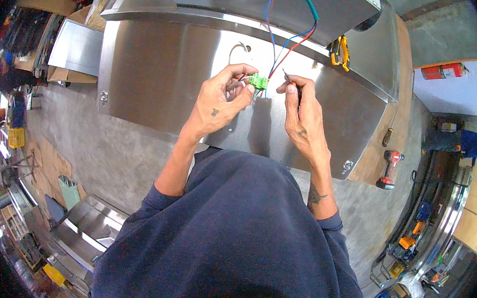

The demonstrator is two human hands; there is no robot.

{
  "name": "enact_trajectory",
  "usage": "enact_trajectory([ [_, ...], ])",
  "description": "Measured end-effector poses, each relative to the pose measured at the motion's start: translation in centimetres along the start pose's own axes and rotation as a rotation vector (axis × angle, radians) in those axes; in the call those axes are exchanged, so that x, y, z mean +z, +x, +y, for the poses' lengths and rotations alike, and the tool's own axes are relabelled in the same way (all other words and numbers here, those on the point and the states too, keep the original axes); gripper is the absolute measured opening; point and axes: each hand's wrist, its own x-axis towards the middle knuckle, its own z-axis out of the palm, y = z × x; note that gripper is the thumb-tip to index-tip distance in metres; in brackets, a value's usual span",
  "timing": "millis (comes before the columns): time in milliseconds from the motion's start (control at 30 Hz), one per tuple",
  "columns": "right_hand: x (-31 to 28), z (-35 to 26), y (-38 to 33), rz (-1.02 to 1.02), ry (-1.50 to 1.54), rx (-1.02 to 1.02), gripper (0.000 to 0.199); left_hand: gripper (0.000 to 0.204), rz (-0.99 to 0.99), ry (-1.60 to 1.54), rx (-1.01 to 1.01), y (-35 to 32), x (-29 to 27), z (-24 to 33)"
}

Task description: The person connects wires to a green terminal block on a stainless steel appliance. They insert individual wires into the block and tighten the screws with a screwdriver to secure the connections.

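My left hand (220,97) pinches a green terminal block (258,82) between thumb and fingers, over a brushed steel panel (160,74). Red and blue wires (281,53) run down to the block from the steel housing above, along with a green sleeved cable (308,2). A grey cable passes by the left fingers and a pale wire loops near a hole in the panel. My right hand (303,110) is closed around a small screwdriver (287,75), its thin tip pointing up and left, a little apart from the block. The palm hides most of its handle.
Yellow-and-black pliers (342,53) rest on the steel ledge at upper right. A second screwdriver (387,137) and a red cordless drill (389,169) lie on the wooden board at right. Another person (471,145) stands at the far right. Steel parts (87,224) sit at lower left.
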Motion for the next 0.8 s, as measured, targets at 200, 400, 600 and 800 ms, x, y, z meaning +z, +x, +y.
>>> enact_trajectory([
  [200,-1.7,-1.9,0.1,-0.079,-0.369,-0.409,0.030,0.033,-0.013,0.059,0.049,0.2,0.0,0.0],
  [400,-2.2,-2.3,0.4,-0.106,-0.399,-0.442,0.034,0.033,-0.007,0.103,0.125,0.3,0.1,0.1],
  [600,-2.4,-2.5,0.5,-0.139,-0.426,-0.457,0.038,0.033,-0.022,0.133,0.087,0.3,0.1,0.6],
  [800,-2.9,-3.3,0.5,-0.184,-0.597,-0.471,0.046,0.034,-0.039,0.268,0.093,0.2,0.1,1.3],
])
